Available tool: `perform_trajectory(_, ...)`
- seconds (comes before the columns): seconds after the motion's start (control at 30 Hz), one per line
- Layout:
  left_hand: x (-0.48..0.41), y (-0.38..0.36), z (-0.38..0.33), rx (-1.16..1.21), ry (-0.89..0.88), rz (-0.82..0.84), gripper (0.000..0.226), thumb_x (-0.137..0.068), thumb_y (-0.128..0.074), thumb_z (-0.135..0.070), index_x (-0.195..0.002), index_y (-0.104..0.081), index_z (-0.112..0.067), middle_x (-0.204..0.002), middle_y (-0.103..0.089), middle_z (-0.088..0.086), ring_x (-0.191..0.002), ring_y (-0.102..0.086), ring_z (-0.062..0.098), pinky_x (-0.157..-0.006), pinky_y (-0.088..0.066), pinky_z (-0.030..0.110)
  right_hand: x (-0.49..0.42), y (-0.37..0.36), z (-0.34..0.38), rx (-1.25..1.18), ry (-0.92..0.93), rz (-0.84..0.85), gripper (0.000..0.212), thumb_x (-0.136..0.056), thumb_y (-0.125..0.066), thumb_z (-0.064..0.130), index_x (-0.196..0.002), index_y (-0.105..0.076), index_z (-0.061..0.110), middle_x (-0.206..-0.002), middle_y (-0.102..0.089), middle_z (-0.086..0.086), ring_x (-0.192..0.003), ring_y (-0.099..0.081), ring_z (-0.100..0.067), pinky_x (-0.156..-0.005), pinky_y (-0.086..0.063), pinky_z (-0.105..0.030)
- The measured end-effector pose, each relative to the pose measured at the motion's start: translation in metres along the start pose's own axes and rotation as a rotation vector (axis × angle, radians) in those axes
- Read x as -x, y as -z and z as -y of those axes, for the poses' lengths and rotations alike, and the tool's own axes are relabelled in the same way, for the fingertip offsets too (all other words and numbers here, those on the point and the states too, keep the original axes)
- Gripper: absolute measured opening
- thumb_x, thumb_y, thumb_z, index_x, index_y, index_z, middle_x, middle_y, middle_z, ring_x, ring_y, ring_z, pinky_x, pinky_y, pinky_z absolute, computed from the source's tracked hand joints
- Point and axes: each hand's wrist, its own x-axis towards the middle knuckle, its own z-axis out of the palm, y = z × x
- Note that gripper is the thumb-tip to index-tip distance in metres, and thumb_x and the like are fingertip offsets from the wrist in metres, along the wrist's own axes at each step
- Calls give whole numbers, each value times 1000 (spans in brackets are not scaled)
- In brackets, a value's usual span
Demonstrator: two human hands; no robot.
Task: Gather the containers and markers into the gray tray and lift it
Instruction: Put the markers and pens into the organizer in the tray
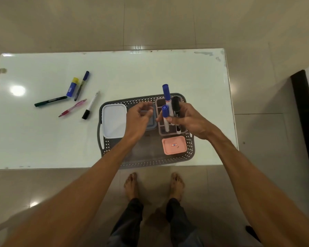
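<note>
The gray perforated tray (146,158) lies at the table's near edge. Inside it are a white lidded container (113,121), a blue-gray container (151,124) mostly hidden under my left hand, a brown compartment organizer (161,107) and a pink container (174,145). My right hand (187,118) grips three markers upright over the organizer: two blue-capped ones (166,94) and a black one (175,106). My left hand (138,116) hovers over the blue-gray container with fingers curled and apart, holding nothing.
On the white table (150,72) to the left lie a green marker (50,101), a blue-and-yellow glue stick (72,87), a blue-capped pen (81,85), a pink pen (72,107) and a white black-capped marker (91,106). My bare feet stand on tiled floor below.
</note>
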Motion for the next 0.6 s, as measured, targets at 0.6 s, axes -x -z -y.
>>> perform_trajectory(0.6, -1, -6, -3, 32, 36, 33, 27, -94, -62, -2, -116, -69, -15, -109, -73, 7, -105, -70, 26, -94, -58, 48, 4, 4, -7, 40, 14, -58, 18, -94, -58, -7, -104, -64, 6, -118, -74, -8, -118, -68, -20, -89, -57, -26)
